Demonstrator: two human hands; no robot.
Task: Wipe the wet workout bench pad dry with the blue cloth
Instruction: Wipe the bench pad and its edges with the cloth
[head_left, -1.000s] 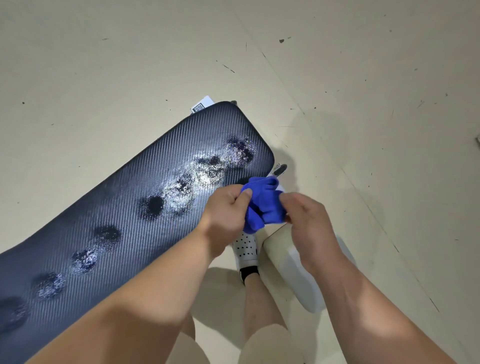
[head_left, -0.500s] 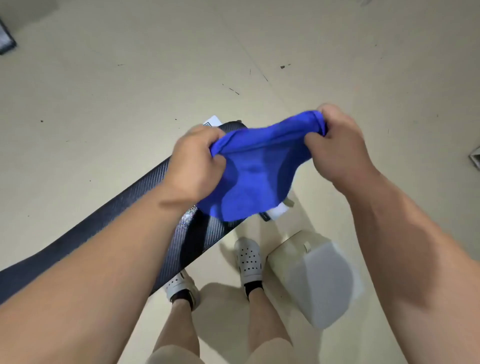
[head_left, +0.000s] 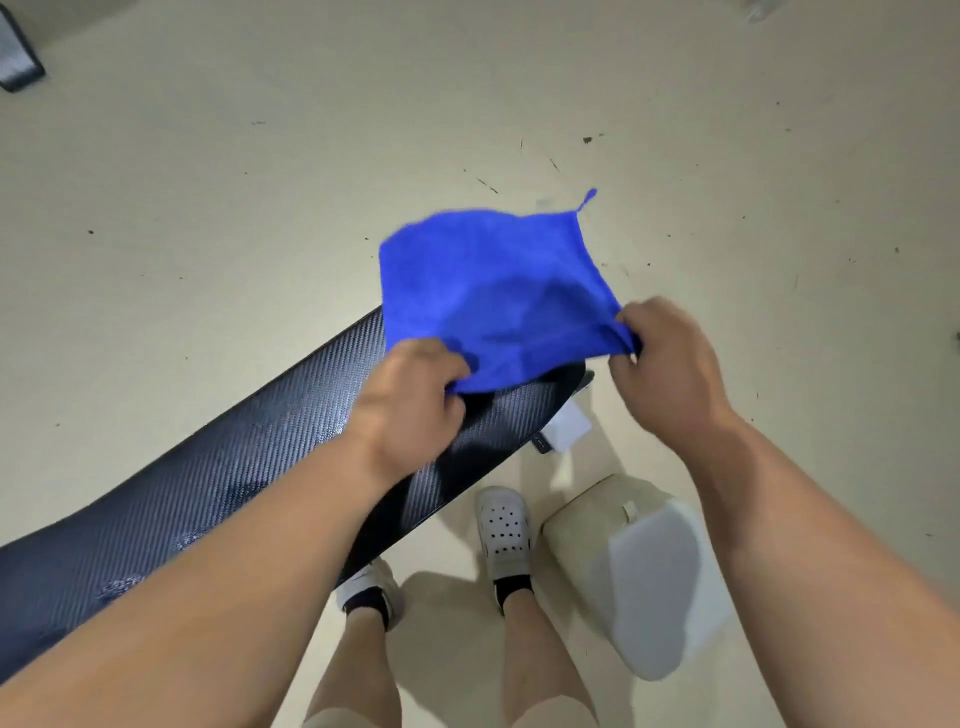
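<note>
The blue cloth (head_left: 493, 291) is spread out flat in the air above the near end of the bench pad. My left hand (head_left: 408, 410) pinches its near left corner and my right hand (head_left: 670, 371) pinches its near right corner. The far edge of the cloth flaps upward, with a small loop at its far right corner. The black woven-texture bench pad (head_left: 218, 478) runs from the lower left up toward the middle; faint wet patches show along it. My left forearm covers part of the pad.
A cream and white stool-like block (head_left: 639, 566) stands on the floor at the right of my feet. White clogs (head_left: 504, 525) are on my feet beside the pad's near edge. A white tag (head_left: 569, 434) hangs under the pad's end. A dark object (head_left: 18, 62) lies at the top left.
The cloth went from bunched between my hands to fully opened, and its free edge has flipped from hanging down to flying up and away. My hands dropped lower and moved apart.
</note>
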